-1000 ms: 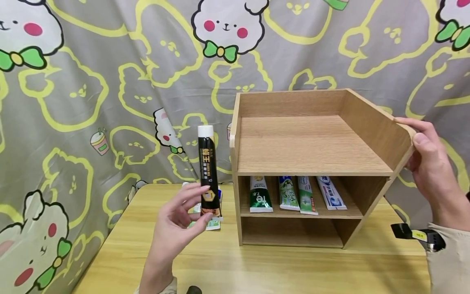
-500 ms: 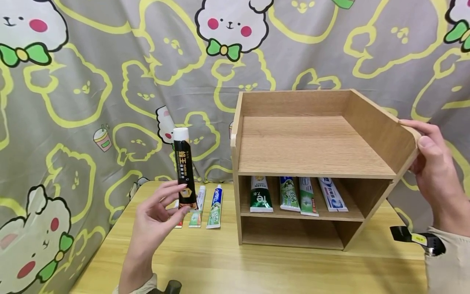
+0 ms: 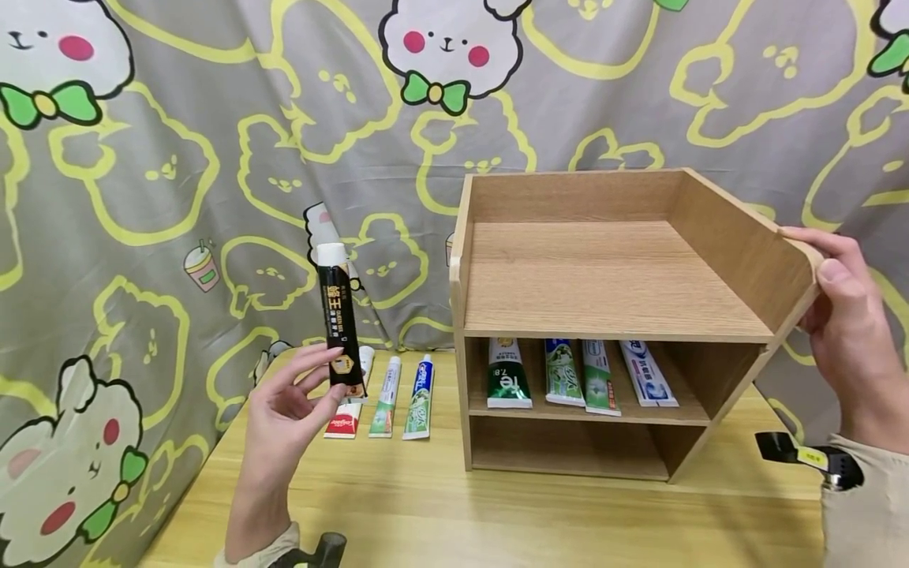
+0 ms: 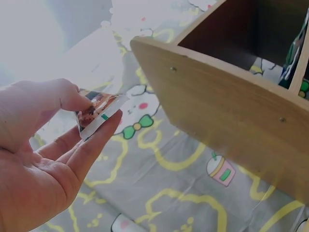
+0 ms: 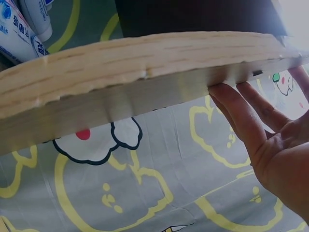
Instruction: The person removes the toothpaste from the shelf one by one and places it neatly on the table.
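Note:
In the head view my left hand (image 3: 287, 418) pinches a black toothpaste tube (image 3: 339, 315) by its flat lower end, white cap upward, above the table's left part. The left wrist view shows the tube's crimped end (image 4: 104, 116) between thumb and fingers. My right hand (image 3: 848, 323) grips the upper right side of a wooden desktop shelf (image 3: 611, 276). Seen from the right wrist, its fingers (image 5: 236, 108) touch the outer face of that panel. Behind the black tube, partly hidden, lies a red-and-white Colgate tube (image 3: 342, 422).
Right of the Colgate tube, a green-and-white tube (image 3: 385, 398) and a blue-and-green tube (image 3: 420, 398) lie on the wooden table (image 3: 398, 505). Several toothpaste tubes, including a dark green one (image 3: 508, 379), lie in the shelf's middle compartment. A patterned curtain (image 3: 177, 197) hangs behind.
My left hand has carried the black tube leftward, away from the shelf, uncovering the tubes on the table. My right hand stays on the shelf's side.

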A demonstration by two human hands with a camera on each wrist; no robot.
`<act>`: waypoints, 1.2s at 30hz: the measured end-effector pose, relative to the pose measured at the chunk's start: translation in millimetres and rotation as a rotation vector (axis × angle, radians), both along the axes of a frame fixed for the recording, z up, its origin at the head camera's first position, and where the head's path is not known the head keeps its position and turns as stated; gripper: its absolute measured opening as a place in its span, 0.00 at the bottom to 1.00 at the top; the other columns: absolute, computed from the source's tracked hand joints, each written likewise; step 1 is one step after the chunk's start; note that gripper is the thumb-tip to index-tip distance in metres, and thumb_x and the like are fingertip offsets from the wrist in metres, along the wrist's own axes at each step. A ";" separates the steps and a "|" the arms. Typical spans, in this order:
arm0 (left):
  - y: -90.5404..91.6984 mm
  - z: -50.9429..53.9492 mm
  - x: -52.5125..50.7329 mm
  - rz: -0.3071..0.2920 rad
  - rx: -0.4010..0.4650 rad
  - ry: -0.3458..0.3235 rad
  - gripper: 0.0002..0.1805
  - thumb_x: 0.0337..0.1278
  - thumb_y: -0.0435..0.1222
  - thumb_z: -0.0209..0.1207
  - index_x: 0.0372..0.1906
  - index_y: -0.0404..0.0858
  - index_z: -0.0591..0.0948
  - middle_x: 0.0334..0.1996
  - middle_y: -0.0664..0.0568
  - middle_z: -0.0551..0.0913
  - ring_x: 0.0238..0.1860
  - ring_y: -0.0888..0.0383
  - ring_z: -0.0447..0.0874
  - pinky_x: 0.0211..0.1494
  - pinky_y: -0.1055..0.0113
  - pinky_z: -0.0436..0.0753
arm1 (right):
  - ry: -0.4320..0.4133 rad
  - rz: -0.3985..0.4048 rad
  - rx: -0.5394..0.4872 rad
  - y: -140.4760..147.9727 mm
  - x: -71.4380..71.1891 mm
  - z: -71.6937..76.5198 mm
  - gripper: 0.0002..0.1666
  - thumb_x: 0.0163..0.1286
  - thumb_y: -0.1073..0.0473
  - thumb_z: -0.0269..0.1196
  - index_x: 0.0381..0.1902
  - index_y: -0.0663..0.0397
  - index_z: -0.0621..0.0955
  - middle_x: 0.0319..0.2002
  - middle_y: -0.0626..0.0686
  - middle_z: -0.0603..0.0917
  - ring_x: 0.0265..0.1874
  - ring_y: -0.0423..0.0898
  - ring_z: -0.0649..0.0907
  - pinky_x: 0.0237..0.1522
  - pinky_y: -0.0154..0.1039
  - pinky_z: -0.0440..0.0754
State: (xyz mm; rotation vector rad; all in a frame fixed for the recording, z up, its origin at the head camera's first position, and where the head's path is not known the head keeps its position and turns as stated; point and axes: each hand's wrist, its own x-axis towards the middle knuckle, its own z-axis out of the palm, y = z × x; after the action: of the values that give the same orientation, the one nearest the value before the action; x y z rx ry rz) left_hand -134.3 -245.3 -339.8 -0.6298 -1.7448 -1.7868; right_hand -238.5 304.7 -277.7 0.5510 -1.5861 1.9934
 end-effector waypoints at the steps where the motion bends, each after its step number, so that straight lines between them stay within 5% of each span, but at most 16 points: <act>1: -1.8 -0.1 -0.2 0.014 0.001 -0.002 0.27 0.49 0.07 0.58 0.56 0.24 0.82 0.59 0.42 0.78 0.57 0.54 0.82 0.52 0.73 0.84 | -0.004 -0.001 -0.001 -0.6 0.6 0.6 0.28 0.75 0.60 0.54 0.68 0.71 0.71 0.51 0.60 0.74 0.24 0.45 0.68 0.17 0.44 0.41; 4: -8.7 0.6 -0.1 0.057 -0.010 -0.034 0.25 0.49 0.08 0.59 0.55 0.23 0.82 0.58 0.43 0.79 0.57 0.55 0.81 0.59 0.70 0.82 | -0.004 0.008 0.003 -2.4 2.8 2.4 0.29 0.74 0.59 0.55 0.68 0.71 0.70 0.53 0.61 0.73 0.27 0.45 0.70 0.16 0.43 0.44; 11: -27.8 -2.6 -0.5 0.074 -0.033 -0.097 0.25 0.51 0.09 0.60 0.57 0.20 0.79 0.59 0.44 0.76 0.55 0.54 0.82 0.46 0.73 0.86 | 0.003 0.020 -0.005 -2.5 2.7 0.8 0.29 0.74 0.59 0.56 0.68 0.70 0.71 0.54 0.61 0.73 0.29 0.47 0.72 0.15 0.43 0.45; 16: -38.5 -5.8 -4.3 0.097 -0.042 -0.119 0.24 0.54 0.11 0.60 0.58 0.20 0.79 0.59 0.45 0.77 0.64 0.53 0.73 0.62 0.71 0.80 | 0.003 0.025 -0.017 -0.8 1.5 -1.3 0.28 0.73 0.60 0.56 0.68 0.68 0.73 0.50 0.61 0.74 0.26 0.46 0.70 0.16 0.43 0.42; 24: -54.4 -12.7 -12.1 0.110 -0.069 -0.116 0.22 0.57 0.13 0.60 0.59 0.18 0.78 0.58 0.50 0.81 0.68 0.52 0.67 0.67 0.72 0.75 | 0.004 0.026 -0.004 1.7 -1.8 -2.4 0.28 0.73 0.60 0.56 0.68 0.66 0.73 0.50 0.60 0.74 0.23 0.45 0.68 0.16 0.44 0.41; 32: -66.2 -25.7 -20.3 0.138 -0.039 -0.215 0.23 0.61 0.16 0.61 0.62 0.22 0.78 0.63 0.46 0.76 0.57 0.57 0.83 0.50 0.71 0.86 | 0.022 0.146 0.008 18.6 -13.9 -10.9 0.27 0.75 0.63 0.51 0.70 0.62 0.72 0.55 0.59 0.71 0.31 0.46 0.73 0.15 0.39 0.47; 36: -71.3 -33.1 -26.2 0.124 -0.007 -0.234 0.24 0.62 0.17 0.61 0.63 0.23 0.77 0.66 0.44 0.73 0.52 0.59 0.85 0.48 0.71 0.86 | 0.014 0.138 -0.004 17.9 -12.3 -10.1 0.28 0.74 0.63 0.52 0.70 0.63 0.72 0.53 0.59 0.72 0.30 0.47 0.73 0.16 0.43 0.44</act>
State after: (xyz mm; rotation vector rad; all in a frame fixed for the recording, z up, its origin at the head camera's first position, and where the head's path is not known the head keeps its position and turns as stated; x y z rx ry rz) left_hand -160.5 -316.6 -372.9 -0.3168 -1.8989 -1.8267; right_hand -250.8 322.6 -287.9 0.6883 -1.5731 2.0872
